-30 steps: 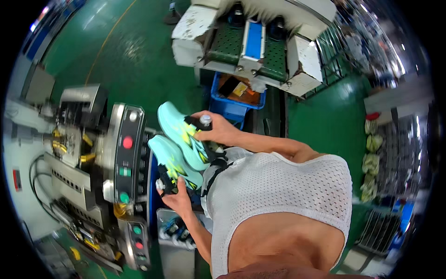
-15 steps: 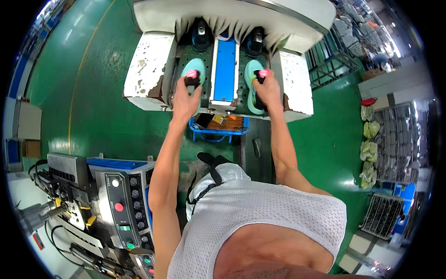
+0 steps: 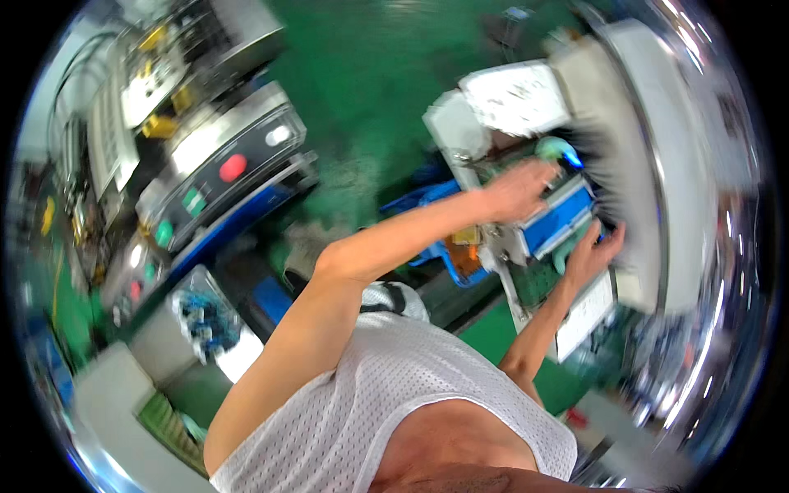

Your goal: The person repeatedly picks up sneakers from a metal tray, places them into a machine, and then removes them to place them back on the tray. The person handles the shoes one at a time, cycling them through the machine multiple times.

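Note:
My left hand (image 3: 519, 191) is over the near part of the white machine, beside the blue centre panel (image 3: 560, 218). Motion smears its fingers, and whether they hold anything is unclear. A teal shoe sole (image 3: 555, 149) lies just beyond it, at the hanging fringe (image 3: 598, 164). On the panel's other side my right hand (image 3: 593, 251) has thumb and fingers apart, close to the fringe. A second teal sole (image 3: 564, 256) shows partly next to that hand. The shoes' upper parts are hidden or blurred.
A blue crate (image 3: 423, 197) with orange and yellow things stands under the machine's near edge. To my left is a machine with a control panel and red button (image 3: 233, 168). Nearer lies a pile of blue items (image 3: 201, 316). White side covers (image 3: 516, 97) flank the shoe bed.
The view has swung round, so the shoe machine now sits at the right. The teal soles are nearer the fringe. My right hand has opened off the dark, pink-topped piece it held.

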Demonstrator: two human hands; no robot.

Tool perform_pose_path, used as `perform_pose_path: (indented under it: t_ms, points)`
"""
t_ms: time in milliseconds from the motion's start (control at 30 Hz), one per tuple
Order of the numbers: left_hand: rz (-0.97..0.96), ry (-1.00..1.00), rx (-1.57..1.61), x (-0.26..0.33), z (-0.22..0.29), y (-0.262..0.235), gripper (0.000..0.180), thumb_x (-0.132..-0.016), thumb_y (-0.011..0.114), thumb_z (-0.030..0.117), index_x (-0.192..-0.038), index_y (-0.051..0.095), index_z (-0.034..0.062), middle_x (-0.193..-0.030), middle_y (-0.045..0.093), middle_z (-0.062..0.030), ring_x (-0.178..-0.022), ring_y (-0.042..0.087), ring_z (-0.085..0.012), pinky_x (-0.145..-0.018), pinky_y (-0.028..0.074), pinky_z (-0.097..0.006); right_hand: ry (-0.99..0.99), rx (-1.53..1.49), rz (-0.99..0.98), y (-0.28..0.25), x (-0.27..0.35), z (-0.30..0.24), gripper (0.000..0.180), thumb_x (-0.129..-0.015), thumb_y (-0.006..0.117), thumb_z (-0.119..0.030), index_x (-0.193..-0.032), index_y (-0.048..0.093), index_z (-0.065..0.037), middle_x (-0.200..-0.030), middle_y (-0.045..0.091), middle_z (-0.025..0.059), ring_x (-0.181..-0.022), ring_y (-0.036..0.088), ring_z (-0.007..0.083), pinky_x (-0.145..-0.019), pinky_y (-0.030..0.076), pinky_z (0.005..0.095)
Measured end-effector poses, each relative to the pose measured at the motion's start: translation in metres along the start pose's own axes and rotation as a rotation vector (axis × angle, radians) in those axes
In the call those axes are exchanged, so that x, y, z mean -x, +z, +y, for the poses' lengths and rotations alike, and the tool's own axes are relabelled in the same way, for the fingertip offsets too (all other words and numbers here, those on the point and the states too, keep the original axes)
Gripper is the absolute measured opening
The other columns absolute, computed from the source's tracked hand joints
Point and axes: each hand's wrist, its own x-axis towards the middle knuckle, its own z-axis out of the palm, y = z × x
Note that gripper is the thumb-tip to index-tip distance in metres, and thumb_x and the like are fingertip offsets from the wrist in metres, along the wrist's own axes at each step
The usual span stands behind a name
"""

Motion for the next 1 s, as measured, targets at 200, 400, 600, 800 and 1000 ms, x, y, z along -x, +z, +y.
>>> perform_pose_path:
  t_ms: [200, 400, 600, 800, 1000]
  points:
    - [-0.105, -0.550, -0.135, 0.278, 0.033, -0.150, 0.028, -0.092, 0.058, 0.021, -0.112, 0.059, 0.0013, -0.104, 0.065, -0.0191, -0.099, 0.061, -0.0385, -0.083, 0.049, -0.049, -0.093, -0.847, -1.135, 0.125, 0.182, -0.200, 0.046, -0.096, 0.055, -0.005, -0.140, 0.042, 0.001, -0.145, 0.043, 0.0159, -0.134, 0.042, 0.0250, -0.111, 0.033, 0.0353]
    - [0.776, -1.122, -0.826, 0.666, 0.158, -0.232, 0.026, -0.091, 0.060, 0.029, -0.083, 0.060, 0.0041, -0.085, 0.064, -0.0181, -0.077, 0.062, -0.0378, -0.067, 0.050, -0.047, -0.560, -0.549, -1.799, 0.176, 0.338, -0.280, 0.053, -0.095, 0.060, -0.020, -0.141, 0.042, 0.000, -0.144, 0.044, 0.0230, -0.136, 0.041, 0.0328, -0.110, 0.037, 0.0419]
    - [1.814, -1.946, -0.924, 0.971, 0.281, -0.127, 0.013, -0.093, 0.056, 0.015, -0.100, 0.061, 0.0057, -0.108, 0.063, -0.0163, -0.100, 0.061, -0.0383, -0.084, 0.051, -0.048, -1.069, -0.132, -1.854, 0.190, 0.433, -0.324, 0.054, -0.090, 0.065, -0.020, -0.134, 0.045, 0.004, -0.134, 0.053, 0.0249, -0.127, 0.052, 0.0330, -0.101, 0.045, 0.0378]
    - [1.537, -2.047, -1.055, 1.135, 0.303, -0.148, 0.041, -0.091, 0.053, -0.001, -0.131, 0.049, 0.0040, -0.135, 0.049, -0.0155, -0.127, 0.042, -0.0384, -0.105, 0.038, -0.048, -1.188, 0.148, -1.793, 0.187, 0.477, -0.338, 0.050, -0.087, 0.066, -0.022, -0.126, 0.051, 0.006, -0.124, 0.059, 0.0276, -0.117, 0.058, 0.0367, -0.096, 0.047, 0.0405]
    - [1.411, -2.144, -0.986, 1.298, 0.397, -0.250, 0.049, -0.084, 0.065, 0.006, -0.129, 0.050, -0.0027, -0.131, 0.051, -0.0251, -0.121, 0.046, -0.0450, -0.105, 0.037, -0.051, -0.949, 0.492, -1.722, 0.177, 0.448, -0.312, 0.042, -0.083, 0.068, -0.023, -0.113, 0.060, 0.005, -0.103, 0.067, 0.0197, -0.097, 0.065, 0.0269, -0.087, 0.050, 0.0348]
